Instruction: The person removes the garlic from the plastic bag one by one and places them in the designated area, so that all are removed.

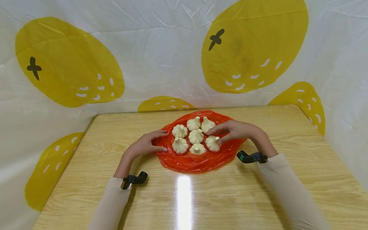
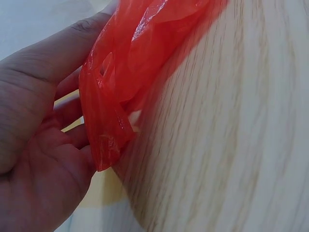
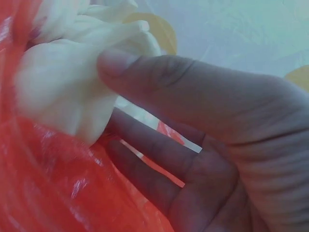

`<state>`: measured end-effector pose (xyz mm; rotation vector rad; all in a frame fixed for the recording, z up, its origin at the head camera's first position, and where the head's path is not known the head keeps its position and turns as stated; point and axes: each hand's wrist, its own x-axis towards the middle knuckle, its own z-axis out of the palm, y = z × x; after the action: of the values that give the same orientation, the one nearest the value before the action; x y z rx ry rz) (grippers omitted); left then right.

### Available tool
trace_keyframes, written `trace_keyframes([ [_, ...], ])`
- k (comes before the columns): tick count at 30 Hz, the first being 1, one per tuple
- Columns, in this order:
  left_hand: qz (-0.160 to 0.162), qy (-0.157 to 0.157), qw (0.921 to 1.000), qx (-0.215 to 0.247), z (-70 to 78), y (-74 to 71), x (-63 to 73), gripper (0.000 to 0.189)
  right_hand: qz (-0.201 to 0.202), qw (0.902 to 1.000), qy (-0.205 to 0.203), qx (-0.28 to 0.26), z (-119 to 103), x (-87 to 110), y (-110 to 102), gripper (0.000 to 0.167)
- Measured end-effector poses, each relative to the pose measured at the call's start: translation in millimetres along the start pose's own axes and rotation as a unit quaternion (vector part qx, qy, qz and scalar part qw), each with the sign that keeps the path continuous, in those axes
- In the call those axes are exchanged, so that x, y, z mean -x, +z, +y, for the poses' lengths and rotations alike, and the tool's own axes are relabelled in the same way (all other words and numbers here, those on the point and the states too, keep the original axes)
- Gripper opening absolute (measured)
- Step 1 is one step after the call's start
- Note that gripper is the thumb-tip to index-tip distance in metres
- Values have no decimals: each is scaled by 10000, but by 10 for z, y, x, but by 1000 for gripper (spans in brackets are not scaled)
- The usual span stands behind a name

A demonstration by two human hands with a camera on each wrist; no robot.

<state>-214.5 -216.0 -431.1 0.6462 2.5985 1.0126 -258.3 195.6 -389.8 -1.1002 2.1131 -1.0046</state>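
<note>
Several pale, ribbed garlic bulbs (image 1: 196, 136) with short stems sit grouped on a spread red plastic bag (image 1: 198, 164). At the bag's left edge is my left hand (image 1: 145, 143), thumb and fingers apart and touching the plastic. The left wrist view has a fold of the red bag (image 2: 113, 101) hanging in front of the fingers. My right hand (image 1: 237, 130) reaches in from the right and pinches the right-hand garlic bulb (image 1: 213, 143). In the right wrist view the thumb presses on that bulb (image 3: 63, 92); the fingertips behind it are partly hidden.
Everything lies on a light wood-grain table (image 1: 155, 198), with a bright light reflection at its front. A white curtain (image 1: 161, 64) with large yellow fruit prints hangs behind and at the sides. Black wrist cameras (image 1: 138, 178) sit on both wrists.
</note>
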Motion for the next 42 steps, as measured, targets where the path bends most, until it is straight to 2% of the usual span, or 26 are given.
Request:
trace_keyframes([
  [3, 49, 84, 9999, -45, -6, 8, -6, 70, -7, 9999, 0, -108, 9, -23, -11, 47],
  [6, 128, 298, 9990, -311, -31, 32, 10, 68, -19, 9998, 49, -185, 11, -30, -5, 45],
  [8, 239, 398, 9976, -504, -48, 41, 51, 68, -23, 9998, 49, -172, 8, -27, 3, 43],
  [11, 455, 381, 9961, -660, -55, 22, 158, 68, -48, 9999, 11, -156, 8, -16, 6, 42],
  [15, 497, 207, 9975, -457, -51, -35, 308, 71, -71, 10000, -31, -52, 19, -13, 1, 40],
  [18, 440, 215, 9986, -219, -47, -47, 352, 75, -94, 9999, -71, 22, 33, -14, -3, 39],
  [22, 508, 450, 9977, 18, -14, -10, 335, 76, -139, 9999, -81, 56, 36, -32, 3, 38],
  [26, 728, 738, 9946, -68, 23, 29, 290, 72, -176, 9998, -32, 58, 32, -62, 11, 38],
  [28, 875, 748, 9933, -126, 38, 36, 274, 70, -194, 9998, -28, 96, 33, -72, 12, 38],
  [31, 1009, 572, 9932, -99, 52, 39, 255, 70, -235, 9996, -4, 171, 32, -80, 6, 39],
  [35, 963, 394, 9946, -57, 65, 36, 228, 73, -390, 9990, 110, 163, 31, -109, -9, 40],
  [39, 977, 536, 9937, -123, 50, 68, 177, 76, -547, 9980, 286, 114, 15, -134, -25, 42],
  [42, 1101, 737, 9911, -135, 45, 104, 157, 77, -583, 9976, 347, 101, 6, -146, -28, 42],
])
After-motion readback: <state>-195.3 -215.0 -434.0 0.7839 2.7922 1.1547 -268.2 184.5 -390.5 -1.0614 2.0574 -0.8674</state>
